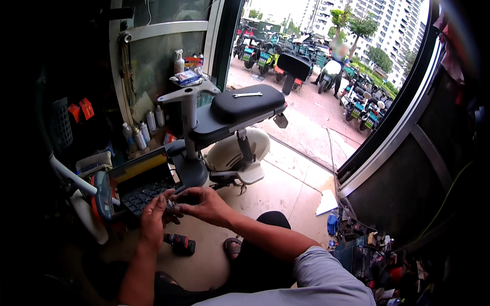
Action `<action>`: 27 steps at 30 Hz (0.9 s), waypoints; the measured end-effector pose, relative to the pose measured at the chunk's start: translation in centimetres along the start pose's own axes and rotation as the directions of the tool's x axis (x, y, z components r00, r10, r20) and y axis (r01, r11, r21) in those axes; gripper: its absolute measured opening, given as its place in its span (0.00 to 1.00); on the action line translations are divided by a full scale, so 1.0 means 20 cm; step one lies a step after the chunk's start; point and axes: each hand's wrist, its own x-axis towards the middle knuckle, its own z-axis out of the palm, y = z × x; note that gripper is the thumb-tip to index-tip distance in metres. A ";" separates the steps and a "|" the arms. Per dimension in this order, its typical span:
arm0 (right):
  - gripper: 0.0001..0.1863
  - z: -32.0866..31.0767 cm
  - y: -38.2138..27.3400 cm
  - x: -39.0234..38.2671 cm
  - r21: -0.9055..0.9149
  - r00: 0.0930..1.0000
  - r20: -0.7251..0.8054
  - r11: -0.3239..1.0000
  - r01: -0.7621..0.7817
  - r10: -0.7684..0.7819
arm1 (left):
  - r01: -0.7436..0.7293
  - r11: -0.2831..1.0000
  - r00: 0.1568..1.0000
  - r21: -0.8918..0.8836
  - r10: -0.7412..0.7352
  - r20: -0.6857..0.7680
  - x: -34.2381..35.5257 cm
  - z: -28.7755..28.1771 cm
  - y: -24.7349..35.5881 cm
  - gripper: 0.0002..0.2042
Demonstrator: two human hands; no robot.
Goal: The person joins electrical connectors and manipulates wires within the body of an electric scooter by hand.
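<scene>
In front of me stands an electric scooter with a black padded seat (247, 104); a wrench (247, 94) lies across the seat. Over the scooter's open footwell (140, 196), my left hand (155, 214) and my right hand (199, 204) meet, fingers closed together on a small greyish part (171, 205). Most of that part is covered by the fingers, so its kind is unclear. Below the hands a black and red cordless drill (181, 244) rests on the floor, close to my left forearm.
Spray cans and bottles (139, 136) line the left wall. A spray bottle (179, 62) stands near the door frame. At lower right lie a blue glove (333, 223) and a heap of mixed parts (393, 270). Outside the doorway, a person is beside parked scooters (268, 56).
</scene>
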 end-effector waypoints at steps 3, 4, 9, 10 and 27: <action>0.21 0.03 0.03 0.01 -0.016 0.997 -0.006 0.997 0.073 -0.073 | -0.025 1.000 1.000 -0.011 0.025 -0.005 -0.01 0.02 -0.01 0.23; 0.22 0.04 0.01 0.01 -0.008 0.999 0.005 0.999 0.053 -0.053 | -0.048 0.999 0.999 -0.001 0.048 0.007 -0.01 0.02 -0.01 0.24; 0.23 0.05 -0.04 -0.02 -0.166 1.000 -0.013 0.986 -0.005 0.002 | -0.060 0.997 0.996 0.056 0.055 0.076 -0.03 0.06 -0.01 0.24; 0.23 0.05 -0.03 -0.03 -0.255 0.997 -0.041 0.966 0.048 -0.061 | -0.079 0.991 0.994 0.105 0.070 0.080 -0.02 0.04 -0.03 0.24; 0.21 0.04 -0.06 -0.05 -0.593 0.983 -0.009 0.793 0.141 -0.181 | -0.476 0.433 0.814 0.765 0.546 0.198 -0.04 0.05 0.04 0.11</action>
